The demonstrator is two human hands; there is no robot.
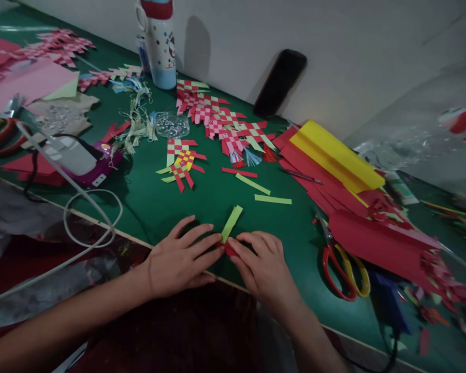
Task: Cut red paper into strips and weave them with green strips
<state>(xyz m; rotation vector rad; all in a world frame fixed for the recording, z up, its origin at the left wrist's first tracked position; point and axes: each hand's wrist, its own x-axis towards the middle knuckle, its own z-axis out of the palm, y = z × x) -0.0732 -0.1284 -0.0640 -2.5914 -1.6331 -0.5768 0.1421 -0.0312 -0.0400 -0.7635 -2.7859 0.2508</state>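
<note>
My left hand (182, 256) lies low over the table's front edge with its fingers stretched and apart. Its fingertips touch woven paper strips. My right hand (264, 259) pinches a small red paper strip (230, 249) between thumb and fingers. A light green paper strip (232, 223) sticks up and away from between the hands; its lower end is partly hidden by fingers. Just beyond lie two loose green strips (272, 199) and a red strip (239, 172). Woven paper fish (182, 163) in red, green and yellow rest farther back.
Red-and-yellow scissors (345, 272) lie right, beside red paper sheets (380, 248) and a yellow sheet (334, 155). A phone (280, 83) leans on the wall near a bottle (161, 46). A bead dish (172, 125), tassels (134, 116), and a white cable (87, 191) are left.
</note>
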